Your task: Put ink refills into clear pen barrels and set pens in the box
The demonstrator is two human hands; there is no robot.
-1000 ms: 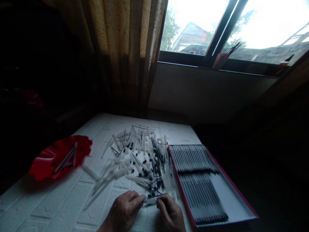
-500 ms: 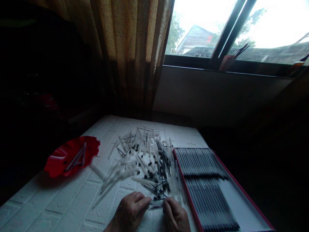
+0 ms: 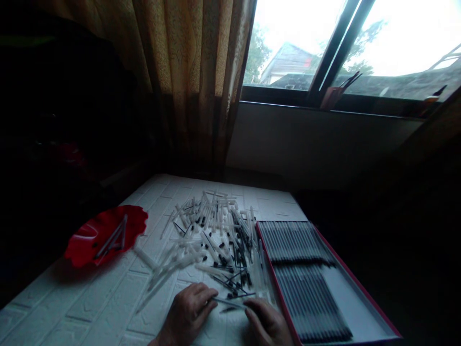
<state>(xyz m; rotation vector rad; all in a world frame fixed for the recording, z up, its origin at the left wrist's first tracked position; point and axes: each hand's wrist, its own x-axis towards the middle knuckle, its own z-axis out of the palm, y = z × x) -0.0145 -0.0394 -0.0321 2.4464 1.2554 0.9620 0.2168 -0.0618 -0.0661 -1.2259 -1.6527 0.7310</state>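
Between my two hands, close to the near edge of the table, a slim pen-like tube (image 3: pixel 230 302) is stretched, one end in each hand. My left hand (image 3: pixel 192 310) pinches its left end. The fingers of my right hand (image 3: pixel 266 319) are closed on its right end. A small dark piece lies just under the tube. Beyond my hands spreads a loose pile of clear tubes, dark refills and small black caps (image 3: pixel 219 240). Right of my right hand, a red-edged tray (image 3: pixel 360 302) holds two rows of pens with black ends.
A red scalloped dish (image 3: pixel 81 245) with a few clear tubes stands on the left of the white brick-patterned table (image 3: pixel 97 293). Behind are a curtain (image 3: pixel 194 62) and a window with a pink holder (image 3: pixel 331 97) on its sill.
My hands have moved apart, my left hand slightly left and my right hand slightly right. More of the tube between them shows. The view has shifted slightly.
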